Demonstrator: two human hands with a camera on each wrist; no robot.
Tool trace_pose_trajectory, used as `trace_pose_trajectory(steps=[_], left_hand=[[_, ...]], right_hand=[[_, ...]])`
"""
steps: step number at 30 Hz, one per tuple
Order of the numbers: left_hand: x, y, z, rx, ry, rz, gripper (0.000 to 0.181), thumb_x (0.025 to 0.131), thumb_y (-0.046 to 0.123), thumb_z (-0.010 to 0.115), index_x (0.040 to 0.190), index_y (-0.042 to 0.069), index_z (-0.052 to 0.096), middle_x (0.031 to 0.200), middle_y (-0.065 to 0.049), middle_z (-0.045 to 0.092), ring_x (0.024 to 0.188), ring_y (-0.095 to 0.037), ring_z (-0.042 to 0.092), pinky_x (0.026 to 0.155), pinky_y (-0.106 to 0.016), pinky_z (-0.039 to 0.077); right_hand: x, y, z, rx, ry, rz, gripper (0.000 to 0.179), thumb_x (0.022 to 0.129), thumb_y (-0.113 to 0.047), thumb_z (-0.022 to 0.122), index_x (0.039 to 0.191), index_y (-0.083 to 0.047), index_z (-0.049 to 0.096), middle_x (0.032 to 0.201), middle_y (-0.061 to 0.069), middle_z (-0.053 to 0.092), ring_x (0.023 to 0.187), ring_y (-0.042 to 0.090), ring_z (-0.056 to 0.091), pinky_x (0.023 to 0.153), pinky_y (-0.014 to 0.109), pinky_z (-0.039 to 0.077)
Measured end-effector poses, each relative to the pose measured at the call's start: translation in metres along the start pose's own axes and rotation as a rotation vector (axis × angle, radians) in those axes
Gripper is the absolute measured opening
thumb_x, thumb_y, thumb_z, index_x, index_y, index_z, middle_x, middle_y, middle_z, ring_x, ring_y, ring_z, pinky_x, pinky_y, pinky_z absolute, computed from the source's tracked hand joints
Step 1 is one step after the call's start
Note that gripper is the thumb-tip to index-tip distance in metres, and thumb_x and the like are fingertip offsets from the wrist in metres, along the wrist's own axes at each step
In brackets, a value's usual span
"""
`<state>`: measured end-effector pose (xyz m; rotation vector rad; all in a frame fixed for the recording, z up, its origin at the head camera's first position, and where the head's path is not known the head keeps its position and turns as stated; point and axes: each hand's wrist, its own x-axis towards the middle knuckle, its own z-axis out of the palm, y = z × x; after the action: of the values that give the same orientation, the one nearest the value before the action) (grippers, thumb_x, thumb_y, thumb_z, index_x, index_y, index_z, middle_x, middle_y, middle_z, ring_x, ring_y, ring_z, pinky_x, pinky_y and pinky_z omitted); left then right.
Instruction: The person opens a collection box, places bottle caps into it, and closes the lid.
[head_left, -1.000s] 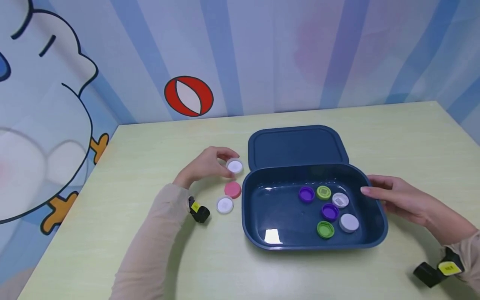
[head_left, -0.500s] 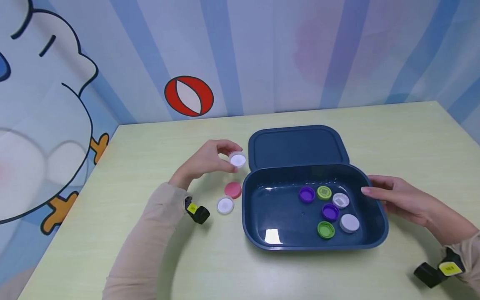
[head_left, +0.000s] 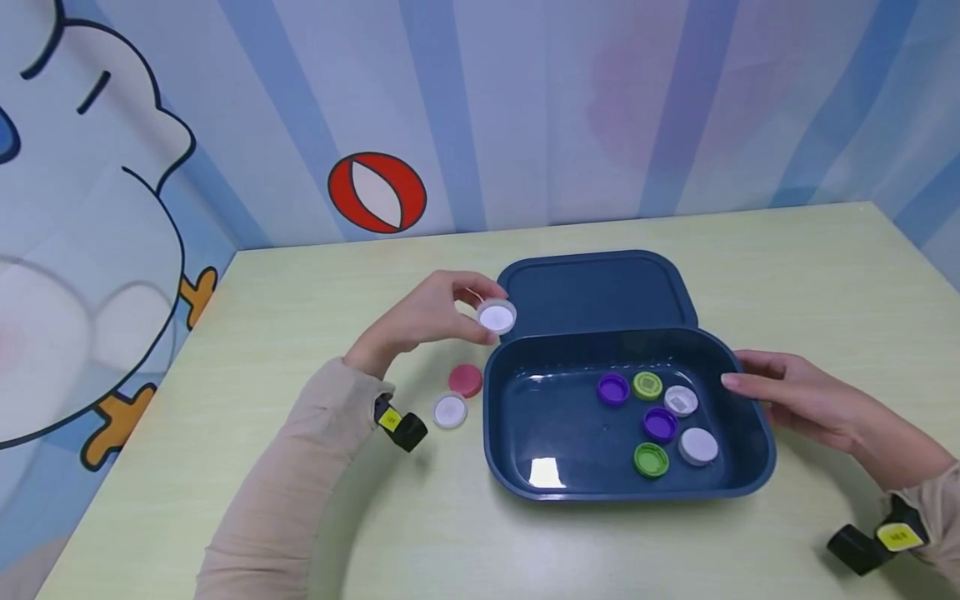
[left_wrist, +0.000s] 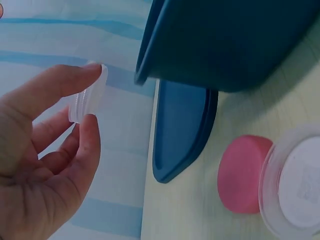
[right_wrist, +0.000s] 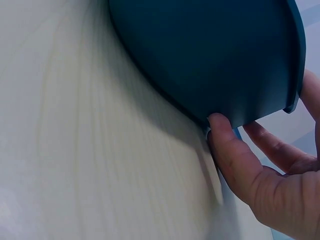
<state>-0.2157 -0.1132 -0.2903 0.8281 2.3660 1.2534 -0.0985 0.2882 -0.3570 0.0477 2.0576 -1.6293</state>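
Observation:
My left hand (head_left: 435, 317) pinches a white bottle cap (head_left: 497, 317) between thumb and fingers, raised by the back left corner of a dark blue plastic box (head_left: 540, 400). Seen edge-on in the left wrist view, the cap (left_wrist: 89, 97) has a ridged, translucent rim. My right hand (head_left: 806, 400) grips the box's right wall, its thumb over the rim; the right wrist view shows other fingers against the outer side of the box (right_wrist: 210, 55). Two purple caps (head_left: 613, 389), two green caps (head_left: 651, 460) and two white caps (head_left: 698, 447) lie inside, toward the right.
A pink cap (head_left: 466, 381) and another white cap (head_left: 450, 411) lie on the pale wooden table (head_left: 420, 517), just left of the box. Behind the box lies its flat blue lid (head_left: 596, 292). A striped backdrop (head_left: 570, 108) rises at the table's far edge.
My left hand has lifted the white bottle cap and carried it right and away from me, toward the box's back left corner. The right hand and box stay put.

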Motion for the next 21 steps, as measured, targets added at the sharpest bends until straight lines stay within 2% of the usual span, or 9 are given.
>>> trace_pose_trajectory(steps=[9, 21], left_hand=[[0.007, 0.015, 0.014, -0.023, -0.087, 0.063, 0.042, 0.07, 0.008, 0.078, 0.11, 0.007, 0.064, 0.103, -0.006, 0.061, 0.095, -0.024, 0.053, 0.078, -0.036, 0.048], [0.022, 0.038, 0.035, 0.047, -0.188, 0.113, 0.042, 0.072, 0.014, 0.077, 0.112, 0.009, 0.063, 0.105, -0.002, 0.06, 0.096, -0.019, 0.053, 0.08, -0.031, 0.048]], right_hand=[[0.001, 0.002, -0.002, -0.003, 0.004, -0.004, 0.07, 0.098, -0.028, 0.047, 0.143, 0.011, 0.01, 0.129, 0.016, 0.046, 0.097, 0.011, 0.058, 0.084, 0.036, 0.051], [0.002, 0.003, -0.003, 0.005, 0.0, 0.001, 0.072, 0.097, -0.029, 0.048, 0.144, 0.009, 0.009, 0.132, 0.02, 0.042, 0.098, 0.012, 0.058, 0.085, 0.037, 0.051]])
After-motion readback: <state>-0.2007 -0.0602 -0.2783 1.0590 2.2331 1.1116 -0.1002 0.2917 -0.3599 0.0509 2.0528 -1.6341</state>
